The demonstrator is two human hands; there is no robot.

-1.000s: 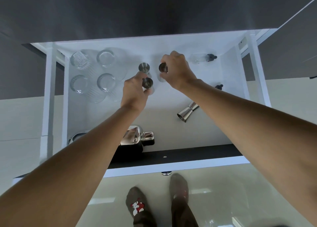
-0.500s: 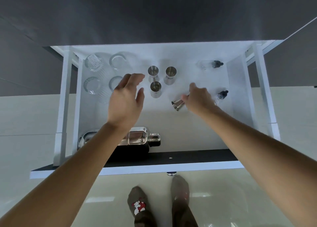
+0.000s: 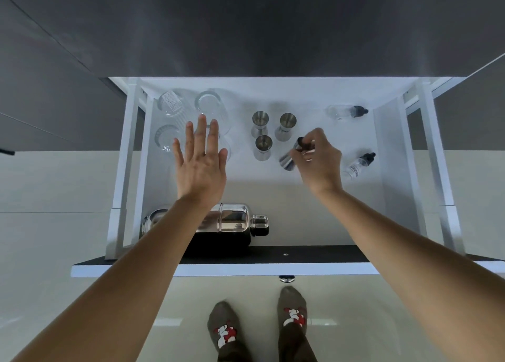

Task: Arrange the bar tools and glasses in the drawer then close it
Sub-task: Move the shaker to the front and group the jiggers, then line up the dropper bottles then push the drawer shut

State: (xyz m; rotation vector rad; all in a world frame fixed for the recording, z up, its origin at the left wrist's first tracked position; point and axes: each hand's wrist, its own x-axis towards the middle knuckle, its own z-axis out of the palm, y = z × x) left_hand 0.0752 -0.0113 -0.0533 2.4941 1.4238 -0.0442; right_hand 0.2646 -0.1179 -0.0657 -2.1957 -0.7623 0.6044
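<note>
The head view, the only one, looks straight down into an open white drawer (image 3: pixel 390 154) pulled out over a pale floor, with the person's socked feet below its front panel. The right hand (image 3: pixel 318 160) is closed in a pinch around the waist of a steel jigger (image 3: pixel 290 158), which is tilted with its wider cup toward the drawer front; whether it touches the drawer floor cannot be told, though it looks lifted, probably so it can be stood upright as the fourth in the cluster. Just to its left, three more jiggers (image 3: pixel 263 147) stand upright in a tight group, open cups facing up, polished and reflective. The left hand (image 3: pixel 200 160) is spread flat, fingers straight and together, holding nothing and hovering over the clear ribbed glasses (image 3: pixel 209 103) grouped at the back left corner; it seems kept clear of the work. Some of those glasses are partly hidden under the palm. Two small clear dropper bottles (image 3: pixel 360 163) with black caps lie on their sides near the right wall, well apart from each other, and look not yet tidied. A mirror-bright cocktail shaker (image 3: pixel 235 221) lies on its side along the front edge, cap pointing right, partly covered by the left forearm. The drawer is fully open, so closing it is yet to come.
</note>
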